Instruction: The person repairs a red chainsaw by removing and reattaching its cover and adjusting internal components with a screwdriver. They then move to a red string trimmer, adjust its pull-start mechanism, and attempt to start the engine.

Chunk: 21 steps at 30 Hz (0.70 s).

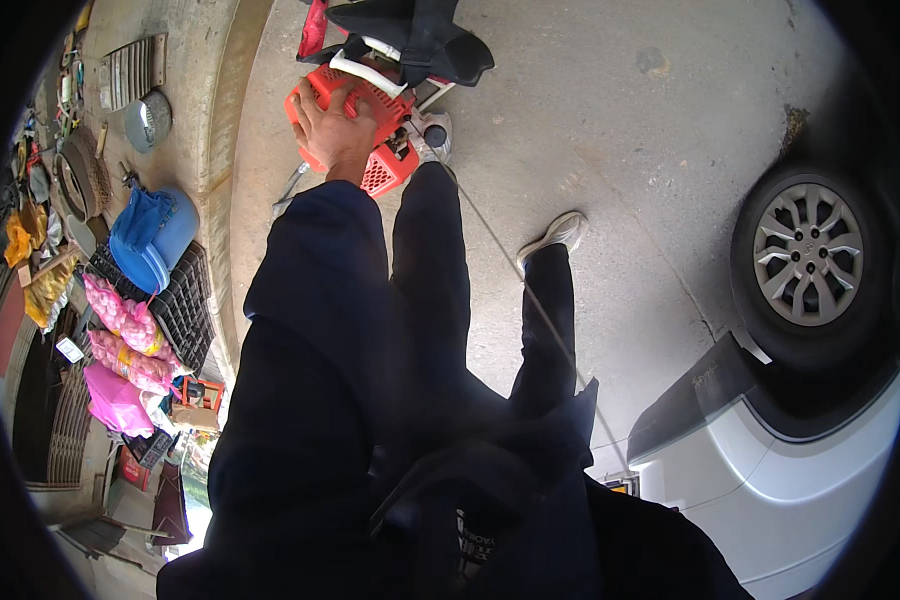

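Note:
My left hand (338, 130) lies on top of a red engine-powered machine (385, 100) on the ground, fingers spread over its housing. The machine has black padded straps (420, 35) and white tubing (367, 72) at its far end. From its right side, a thin cord (495, 235) runs straight and taut down to the lower right, past my legs. My right hand is out of sight; only dark clothing shows on that side. My shoe (435, 135) stands against the machine, and my other shoe (567, 232) is on the concrete further right.
A car's wheel (808, 250) and silver body (770, 480) are close on my right. To the left, past a raised kerb (232, 100), are a blue bucket (170, 235), a black crate (185, 310), pink-netted sacks (130, 330) and a metal basin (148, 122).

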{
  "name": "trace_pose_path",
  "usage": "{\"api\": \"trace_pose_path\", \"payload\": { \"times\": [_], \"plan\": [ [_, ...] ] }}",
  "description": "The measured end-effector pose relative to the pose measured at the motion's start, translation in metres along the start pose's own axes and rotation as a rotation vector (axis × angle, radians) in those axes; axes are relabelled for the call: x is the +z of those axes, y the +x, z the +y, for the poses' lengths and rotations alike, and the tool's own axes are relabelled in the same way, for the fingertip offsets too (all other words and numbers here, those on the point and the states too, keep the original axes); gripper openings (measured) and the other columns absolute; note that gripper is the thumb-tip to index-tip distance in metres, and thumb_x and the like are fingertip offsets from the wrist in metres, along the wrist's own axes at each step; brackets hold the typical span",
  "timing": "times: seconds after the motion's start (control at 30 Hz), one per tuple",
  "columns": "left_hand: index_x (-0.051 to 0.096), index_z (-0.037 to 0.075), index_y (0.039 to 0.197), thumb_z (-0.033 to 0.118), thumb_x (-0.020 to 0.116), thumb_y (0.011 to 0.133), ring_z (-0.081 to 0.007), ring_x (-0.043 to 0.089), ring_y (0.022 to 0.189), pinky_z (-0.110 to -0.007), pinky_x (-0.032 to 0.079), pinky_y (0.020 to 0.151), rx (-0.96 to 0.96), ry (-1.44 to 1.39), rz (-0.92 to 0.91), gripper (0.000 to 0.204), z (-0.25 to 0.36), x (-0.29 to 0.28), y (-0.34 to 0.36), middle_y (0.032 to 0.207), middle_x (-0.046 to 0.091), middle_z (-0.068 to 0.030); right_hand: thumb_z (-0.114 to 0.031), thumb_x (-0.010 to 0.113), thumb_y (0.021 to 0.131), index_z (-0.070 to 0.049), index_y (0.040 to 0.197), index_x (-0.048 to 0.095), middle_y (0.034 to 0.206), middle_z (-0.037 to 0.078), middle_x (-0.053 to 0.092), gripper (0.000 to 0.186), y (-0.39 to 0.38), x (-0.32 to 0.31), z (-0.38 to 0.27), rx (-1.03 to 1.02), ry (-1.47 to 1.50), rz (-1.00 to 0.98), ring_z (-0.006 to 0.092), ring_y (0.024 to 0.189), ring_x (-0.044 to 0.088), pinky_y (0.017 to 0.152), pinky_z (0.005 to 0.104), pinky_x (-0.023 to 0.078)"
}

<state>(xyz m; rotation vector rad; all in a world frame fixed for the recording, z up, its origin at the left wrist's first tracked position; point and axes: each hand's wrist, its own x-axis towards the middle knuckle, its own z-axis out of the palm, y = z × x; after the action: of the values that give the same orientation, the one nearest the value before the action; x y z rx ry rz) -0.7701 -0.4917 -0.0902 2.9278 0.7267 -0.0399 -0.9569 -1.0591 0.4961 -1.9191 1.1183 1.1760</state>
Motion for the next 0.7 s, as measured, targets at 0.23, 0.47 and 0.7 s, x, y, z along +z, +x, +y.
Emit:
{"api": "trace_pose_path", "payload": {
  "times": [0.23,0.47,0.7],
  "plan": [
    [0.079,0.031,0.121,0.036,0.079,0.082,-0.0411,0.032,0.159,-0.065,0.029,0.123,0.032,0.071,0.006,0.039,0.000,-0.002,-0.002,0.171,0.036,-0.0138,-0.027,0.058,0.108,-0.003,0.081,0.056,0.073,-0.001,0.049,0.036,0.274,0.261,-0.158,-0.271,0.249,-0.417,0.0112,0.073,0.046,0.067,0.0299,0.040],
    [0.079,0.031,0.119,0.032,0.078,0.084,-0.0417,0.033,0.158,-0.064,0.031,0.123,0.034,0.064,0.011,0.035,0.000,-0.003,-0.005,0.170,0.037,-0.0146,-0.043,0.056,0.105,-0.003,0.089,0.069,0.075,0.020,0.068,0.045,0.478,0.494,-0.224,-0.540,-0.027,-0.333,0.0406,0.076,0.070,0.071,0.0484,0.053],
    [0.078,0.029,0.122,0.035,0.073,0.084,-0.0495,0.034,0.155,-0.070,0.026,0.121,0.062,0.014,-0.027,0.039,-0.002,-0.009,-0.002,0.169,0.037,-0.0216,-0.031,0.061,0.103,-0.005,0.081,0.065,0.067,0.004,0.059,0.035,0.471,0.491,-0.262,-0.465,0.387,-0.499,0.0144,0.061,0.055,0.060,0.0338,0.044]
  ]
}}
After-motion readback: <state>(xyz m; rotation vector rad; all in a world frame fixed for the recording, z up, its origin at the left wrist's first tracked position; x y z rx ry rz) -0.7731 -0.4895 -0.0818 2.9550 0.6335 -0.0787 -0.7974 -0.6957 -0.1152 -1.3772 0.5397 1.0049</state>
